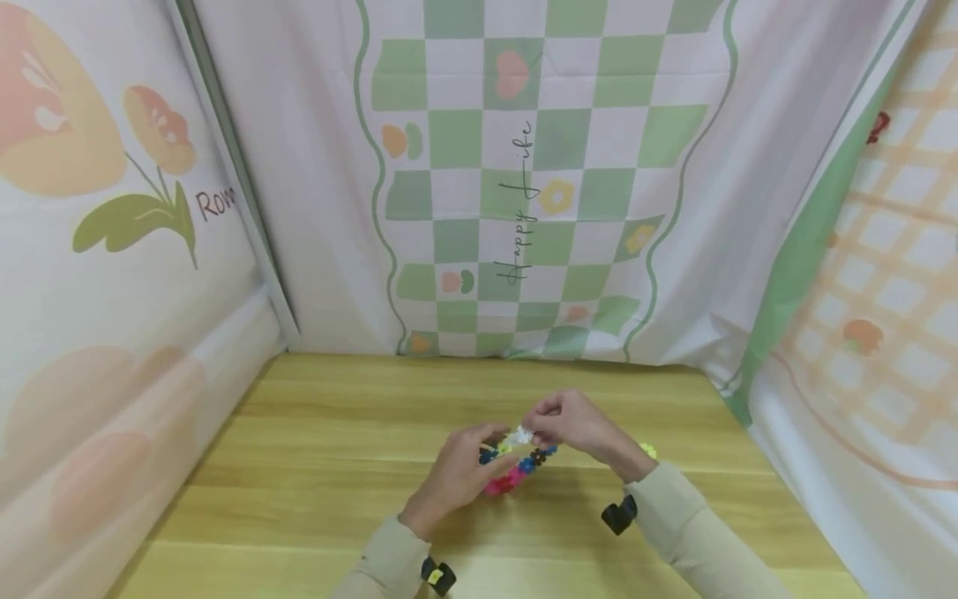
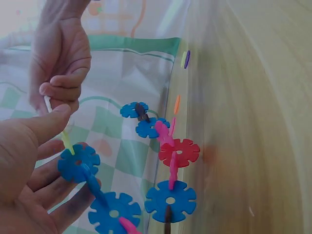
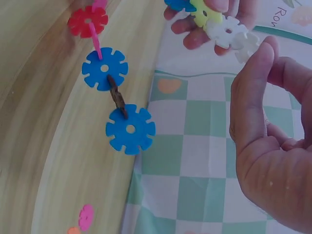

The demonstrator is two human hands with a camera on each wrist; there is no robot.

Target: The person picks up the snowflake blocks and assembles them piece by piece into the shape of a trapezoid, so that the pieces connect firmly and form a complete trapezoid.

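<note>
At the far left stands a white fabric panel printed with orange flowers (image 1: 97, 274). Beside it lies the tabletop, a light wood-grain surface (image 1: 299, 466), bounded at the rear by a white fabric panel with green checks (image 1: 516, 191).

The left hand (image 1: 452, 470), in a beige sleeve (image 1: 385, 553) with a black wrist device (image 1: 439, 576) near its cuff, is narrowed on one part of a multicoloured chain of notched, flower-shaped plastic discs (image 1: 503, 482). Its thumb bears on a light-yellow notched disc (image 3: 207, 13), with fingers behind. The chain is located between the hands, above the tabletop, and curves downward in a loop. Its lower run includes blue, pink, red and brown discs; a blue notched disc (image 3: 130, 129) forms the free end.

At the opposite end, a white notched disc (image 3: 225, 33) adjoins the light-yellow disc. A second white notched disc (image 3: 247, 47) overlaps the first; whether their slots are engaged cannot be determined.

The right hand (image 1: 580, 424) pinches the second white disc between thumb and fingertip. A second black wrist device (image 1: 619, 516) is located at its cuff. A loose bright-yellow piece (image 1: 648, 451) lies just beside the right wrist. At the far right hangs a fabric panel with an orange-and-white grid (image 1: 891, 274).
</note>
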